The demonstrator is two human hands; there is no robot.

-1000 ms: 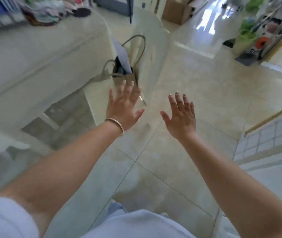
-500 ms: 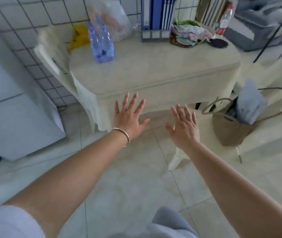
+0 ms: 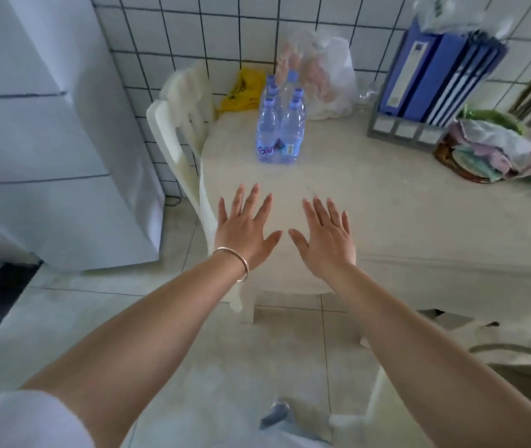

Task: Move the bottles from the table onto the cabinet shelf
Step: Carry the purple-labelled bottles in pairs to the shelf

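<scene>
Six or so clear water bottles [image 3: 279, 127] stand upright in a tight cluster near the table's [image 3: 403, 202] back left corner, a grey file holder [image 3: 399, 130] packed with blue binders [image 3: 435, 76] to their right and a basket [image 3: 480, 153] heaped with crumpled cloths beyond. Both hands hover over the near table edge, left hand [image 3: 244, 232] and right hand [image 3: 325, 239], palms down, fingers straight and spread, holding nothing. Compared with half a second ago, the table and bottles sit much closer, and the hands are now over the tabletop rather than the floor.

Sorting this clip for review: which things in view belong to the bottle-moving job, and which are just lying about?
Job:
clear plastic water bottles with blue caps
cream cloth-covered table
left hand, right hand, both open and empty

Lying about:
blue binders in grey rack
yellow plastic bag
clear plastic bag
white plastic chair
</scene>
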